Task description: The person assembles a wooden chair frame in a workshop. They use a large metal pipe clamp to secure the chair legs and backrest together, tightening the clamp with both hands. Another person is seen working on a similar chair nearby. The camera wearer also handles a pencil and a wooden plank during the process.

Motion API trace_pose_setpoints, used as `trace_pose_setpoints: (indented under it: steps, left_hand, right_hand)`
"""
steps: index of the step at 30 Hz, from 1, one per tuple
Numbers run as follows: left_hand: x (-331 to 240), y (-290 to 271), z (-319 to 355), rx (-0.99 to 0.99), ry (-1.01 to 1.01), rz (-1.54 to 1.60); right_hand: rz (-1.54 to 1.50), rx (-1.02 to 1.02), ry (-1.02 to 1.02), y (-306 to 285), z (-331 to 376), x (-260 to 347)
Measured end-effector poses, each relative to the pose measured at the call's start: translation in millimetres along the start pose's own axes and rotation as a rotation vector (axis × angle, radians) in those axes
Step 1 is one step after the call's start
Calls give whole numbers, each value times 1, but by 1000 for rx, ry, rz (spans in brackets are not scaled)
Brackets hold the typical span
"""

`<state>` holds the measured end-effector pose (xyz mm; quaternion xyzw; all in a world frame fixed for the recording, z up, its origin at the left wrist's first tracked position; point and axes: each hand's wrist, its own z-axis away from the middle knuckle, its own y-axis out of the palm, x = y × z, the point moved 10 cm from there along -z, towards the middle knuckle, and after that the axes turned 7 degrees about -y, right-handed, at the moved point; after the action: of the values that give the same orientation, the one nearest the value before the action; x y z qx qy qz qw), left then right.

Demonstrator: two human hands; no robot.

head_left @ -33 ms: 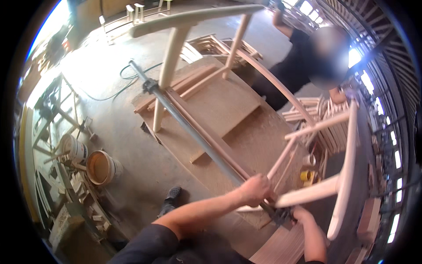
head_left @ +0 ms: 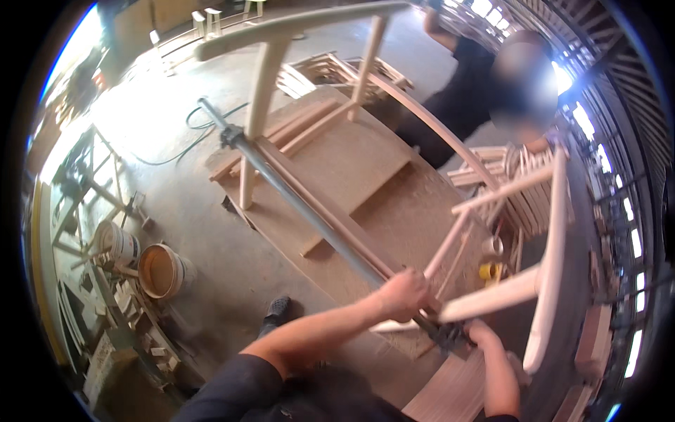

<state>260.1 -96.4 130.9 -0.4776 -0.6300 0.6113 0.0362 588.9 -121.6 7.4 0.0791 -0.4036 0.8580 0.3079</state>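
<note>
A long grey pipe clamp [head_left: 309,211] lies along a pale wooden chair frame [head_left: 492,299], with its dark sliding jaw [head_left: 233,135] beside a far leg. My left hand [head_left: 404,295] is closed around the pipe near its close end. Just right of it, my right hand [head_left: 482,333] is closed at the clamp's dark screw end [head_left: 448,337], next to the near chair leg; some of its fingers are hidden. The chair frame rests on a wooden worktable [head_left: 394,176], its legs and rails rising around the clamp.
Across the table a co-worker [head_left: 457,91] in dark clothes reaches out with both arms. Stacked chair parts [head_left: 527,193] and a yellow container [head_left: 487,271] lie at the right. Two buckets [head_left: 160,271] and wood offcuts [head_left: 133,316] are on the left floor; a hose [head_left: 186,151] lies beyond.
The whole scene has shifted slightly leftward in the view. Both hands keep their places on the clamp.
</note>
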Motion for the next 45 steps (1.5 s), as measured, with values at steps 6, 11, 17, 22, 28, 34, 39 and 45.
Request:
trace_pose_setpoints:
  steps: [6,11,17,22,28,34,39,45]
  left_hand:
    - [8,0,-4,67,-154,-12]
    - [-8,5,-14,80,-87,-226]
    - [-12,8,-17,183,-164,-356]
    - [0,22,-14,245,-214,-442]
    - [-13,16,-23,111,-161,-354]
    - [-7,9,-14,82,-196,-312]
    - [4,20,-4,-99,-133,-216]
    - [-2,5,-3,-139,-100,-254]
  right_hand:
    - [-492,-761,-541,-34,48,18]
    - [-143,-733,-1018,-9,123,29]
    - [-131,-861,-966,23,59,-9]
    - [-300,-1053,-1080,39,32,-20]
    - [75,-1308,-1026,48,33,-41]
    - [-387,-958,-716,41,68,-16]
    - [-917,-135,120,59,87,-19]
    - [-998,-228,118,62,97,-27]
